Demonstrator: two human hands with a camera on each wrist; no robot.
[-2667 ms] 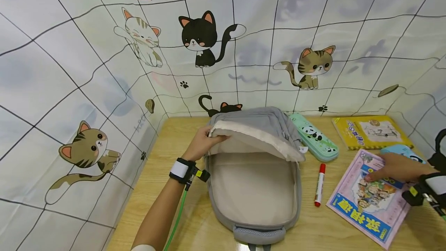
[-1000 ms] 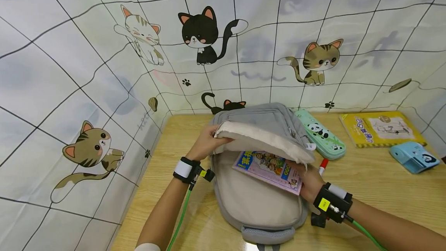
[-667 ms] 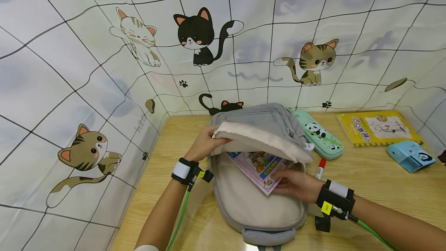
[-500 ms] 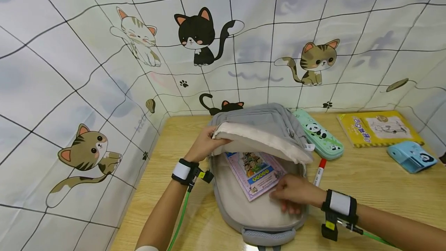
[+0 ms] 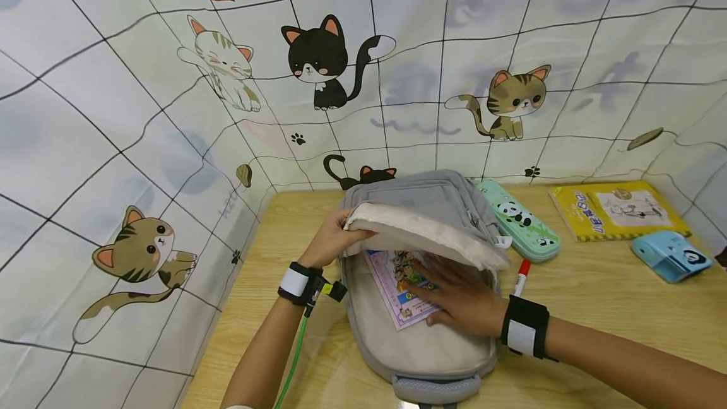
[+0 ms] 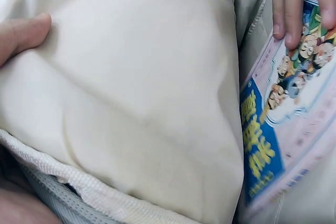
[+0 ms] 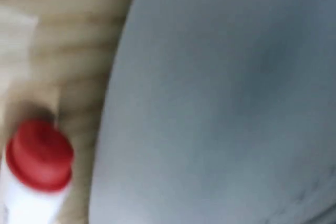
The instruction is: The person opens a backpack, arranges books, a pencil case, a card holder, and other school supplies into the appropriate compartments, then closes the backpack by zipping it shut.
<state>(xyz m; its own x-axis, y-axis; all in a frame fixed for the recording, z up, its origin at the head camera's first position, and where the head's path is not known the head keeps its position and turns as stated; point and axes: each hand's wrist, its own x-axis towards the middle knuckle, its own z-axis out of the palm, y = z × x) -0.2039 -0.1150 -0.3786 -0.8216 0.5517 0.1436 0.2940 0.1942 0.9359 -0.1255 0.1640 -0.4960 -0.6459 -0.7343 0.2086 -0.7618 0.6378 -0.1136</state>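
A grey backpack [image 5: 420, 358] lies unzipped on the table, its cream-lined flap [image 5: 420, 226] lifted. My left hand [image 5: 326, 238] pinches the flap's left edge, thumb on the lining in the left wrist view. Inside the bag lies a pink book [image 5: 397, 295] with a blue title band; the flap covers its far end in the head view. My right hand [image 5: 462, 298] rests on the book with spread, straight fingers, as the fingers [image 6: 291, 9] in the left wrist view also show. The right wrist view holds only the bag's grey side and a marker's red end [image 7: 39, 153].
Right of the bag lies a red-capped white marker [image 5: 520, 276], partly hidden by the right wrist. Beyond it are a green panda pencil case [image 5: 522, 223], a yellow book [image 5: 621, 210] and a blue panda-printed item [image 5: 670, 255]. A cat-print cloth [image 5: 414, 81] hangs behind the table.
My right hand has carried the pink book from the table's right side into the backpack, let it go, and now lies flat on it. The left hand has kept holding the flap.
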